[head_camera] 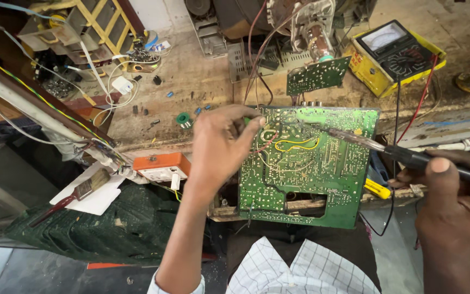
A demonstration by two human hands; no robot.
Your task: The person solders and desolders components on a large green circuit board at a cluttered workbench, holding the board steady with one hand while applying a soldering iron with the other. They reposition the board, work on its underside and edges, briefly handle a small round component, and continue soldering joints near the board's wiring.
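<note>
Landmark is the big green circuit board (305,163), solder side up, lying at the front edge of the workbench (202,71) right above your lap. Bench runs behind and to both sides of the board, dusty, littered with small parts. Behind the board and to its right: yellow analog multimeter (393,54), red and black leads trailing down past the board's right edge. Directly behind the board: smaller green board (316,75), tilted, under a glass tube neck. Left of the board, off the bench edge: orange-and-white box (161,166), and further left a paintbrush (77,193) lying on white paper.

Your left hand (218,144) sits over the board's upper left corner, fingers curled with tips bunched together at the board's top edge; looks like they pinch a thin strand or wire there, but the hand hides it, so can't tell for sure. Red and yellow wires loop on the board just right of those fingertips.

Your right hand (452,190) is off the board's right side, fingers closed around the black handle of a soldering iron (403,155). Iron's shaft reaches left across the board's upper right area, tip over the board near the yellow wire loop; contact unclear.
</note>
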